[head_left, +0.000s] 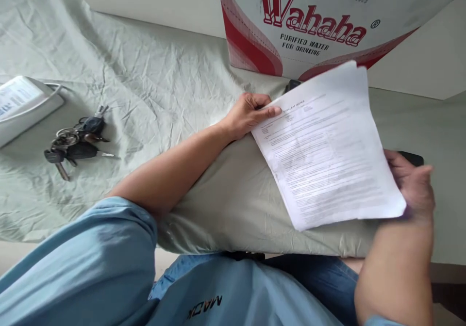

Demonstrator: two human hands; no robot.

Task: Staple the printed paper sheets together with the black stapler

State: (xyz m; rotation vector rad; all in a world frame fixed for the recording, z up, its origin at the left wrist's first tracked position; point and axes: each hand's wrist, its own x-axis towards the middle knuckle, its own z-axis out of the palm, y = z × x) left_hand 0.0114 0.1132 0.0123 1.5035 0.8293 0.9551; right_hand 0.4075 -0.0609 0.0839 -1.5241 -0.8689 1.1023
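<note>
My left hand [251, 115] pinches the top left corner of a small stack of printed paper sheets [324, 156], thumb on top and fingers underneath. The sheets are tilted above the cloth-covered surface, and their heading reads "Overleaf Notes". At their right edge is my right hand [415, 185], slightly blurred. Its thumb stands up away from the paper, with the fingers apart from it and partly hidden behind the edge. No grip on the sheets shows there.
A Wahaha water carton [309, 25] stands behind the sheets. Dark objects [411, 158] [292, 85] peek out beyond the paper. A bunch of keys [78, 141] lies at left, near a white device [27, 105]. Wrinkled green cloth [163, 78] covers the surface.
</note>
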